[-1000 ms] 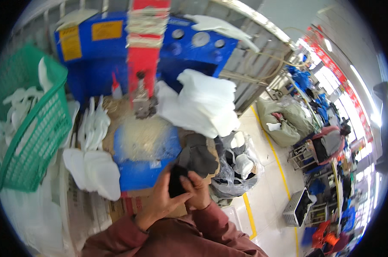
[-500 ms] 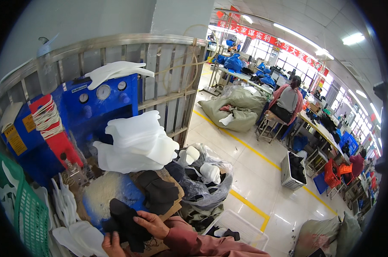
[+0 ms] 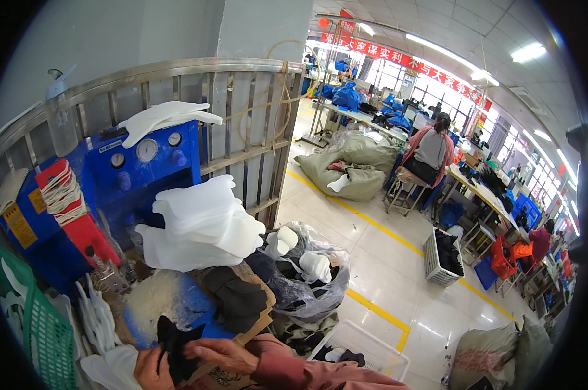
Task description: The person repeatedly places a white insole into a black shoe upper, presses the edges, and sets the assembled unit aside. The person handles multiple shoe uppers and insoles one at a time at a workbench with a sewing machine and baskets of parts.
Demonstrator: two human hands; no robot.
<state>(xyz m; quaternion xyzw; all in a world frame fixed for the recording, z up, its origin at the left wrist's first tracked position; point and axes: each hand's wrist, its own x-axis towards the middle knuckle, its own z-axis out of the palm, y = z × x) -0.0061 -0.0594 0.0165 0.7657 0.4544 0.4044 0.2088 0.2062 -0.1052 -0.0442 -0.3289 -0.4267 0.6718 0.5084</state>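
A black fabric piece (image 3: 176, 346), folded and narrow, is held up between my hands at the bottom of the view. My left hand (image 3: 151, 369) closes on its left edge. From the right, my right hand (image 3: 226, 354) pinches its other side, with the fingers pressed together. Just beyond lies a stack of black fabric pieces (image 3: 235, 299) on cardboard. Left of that stack, a blue work surface (image 3: 200, 302) is coated with pale dust. A pile of white shaped sheets (image 3: 196, 224) rises behind it.
A blue machine with gauges (image 3: 147, 151) stands against a metal railing (image 3: 248, 110). At the left is a green basket (image 3: 50, 338). To the right are a clear plastic bag (image 3: 336, 286), a white crate (image 3: 388, 351) and large sacks (image 3: 356, 162). A person (image 3: 430, 153) sits farther off.
The black piece has been folded narrower and brought lower. My left hand has moved left and now grips its edge. The view has shifted slightly.
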